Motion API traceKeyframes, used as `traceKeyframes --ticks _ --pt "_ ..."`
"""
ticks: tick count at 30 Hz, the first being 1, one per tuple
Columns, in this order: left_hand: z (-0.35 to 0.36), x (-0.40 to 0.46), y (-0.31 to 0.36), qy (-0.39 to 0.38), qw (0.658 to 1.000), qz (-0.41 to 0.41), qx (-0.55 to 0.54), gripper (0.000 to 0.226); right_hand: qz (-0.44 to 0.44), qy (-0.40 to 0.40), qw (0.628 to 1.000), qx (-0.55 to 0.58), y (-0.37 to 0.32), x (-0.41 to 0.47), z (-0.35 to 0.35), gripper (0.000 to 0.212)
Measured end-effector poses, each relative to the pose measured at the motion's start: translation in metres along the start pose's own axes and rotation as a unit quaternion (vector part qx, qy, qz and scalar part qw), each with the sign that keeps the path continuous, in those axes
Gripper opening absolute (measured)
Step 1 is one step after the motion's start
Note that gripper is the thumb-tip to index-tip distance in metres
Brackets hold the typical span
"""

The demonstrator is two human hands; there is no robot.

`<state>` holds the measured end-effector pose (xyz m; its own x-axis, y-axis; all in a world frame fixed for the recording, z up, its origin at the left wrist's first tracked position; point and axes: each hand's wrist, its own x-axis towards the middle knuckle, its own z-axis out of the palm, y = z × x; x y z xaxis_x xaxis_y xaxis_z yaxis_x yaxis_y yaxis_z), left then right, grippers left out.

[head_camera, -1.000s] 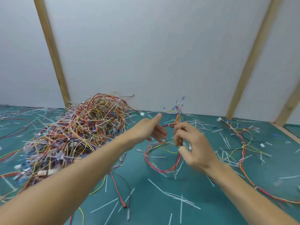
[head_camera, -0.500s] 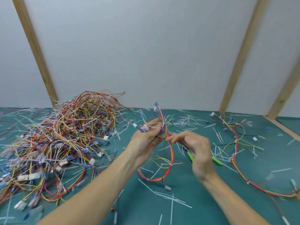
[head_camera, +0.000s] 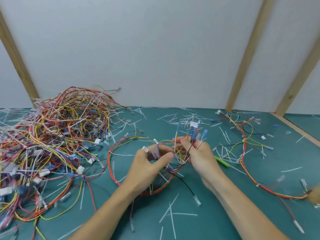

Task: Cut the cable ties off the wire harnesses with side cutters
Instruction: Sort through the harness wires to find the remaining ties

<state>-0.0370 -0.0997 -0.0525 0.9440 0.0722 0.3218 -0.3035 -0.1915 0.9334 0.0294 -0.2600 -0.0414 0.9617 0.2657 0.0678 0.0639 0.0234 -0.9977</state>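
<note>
Wire pile [head_camera: 52, 144] blocks left; mat [head_camera: 216, 222] near front passable.

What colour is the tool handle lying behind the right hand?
Bright green handle, seen in the head view.

Views: one only, head-worn, wide-angle
Position: above the green mat [head_camera: 225, 213], close over both forearms
Facing: forward and down toward 12 o'clock, white wall [head_camera: 155, 49] filling the upper half
Nearness: hands at arm's length, centre frame
Shared: nothing, single view
</note>
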Motion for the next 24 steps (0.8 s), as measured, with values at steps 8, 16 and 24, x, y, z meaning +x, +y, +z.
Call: traceKeyframes --ticks 8,16,24 --pt "-0.024 0.013 -0.006 0.181 0.982 -0.056 -0.025 0.014 -0.092 0.086 0.911 -0.393 0.01 -0.002 -0.007 0.049" --pt "-0.006 -0.001 -0.007 -0.036 0.997 -0.04 0.054 0.023 -0.086 0.04 0.977 -0.189 0.012 -0.002 -0.002 0.031" --pt "-0.01 0.004 -0.011 0.115 0.99 -0.054 0.056 0.012 0.021 -0.014 0.999 0.023 0.009 -0.007 0.005 0.012"
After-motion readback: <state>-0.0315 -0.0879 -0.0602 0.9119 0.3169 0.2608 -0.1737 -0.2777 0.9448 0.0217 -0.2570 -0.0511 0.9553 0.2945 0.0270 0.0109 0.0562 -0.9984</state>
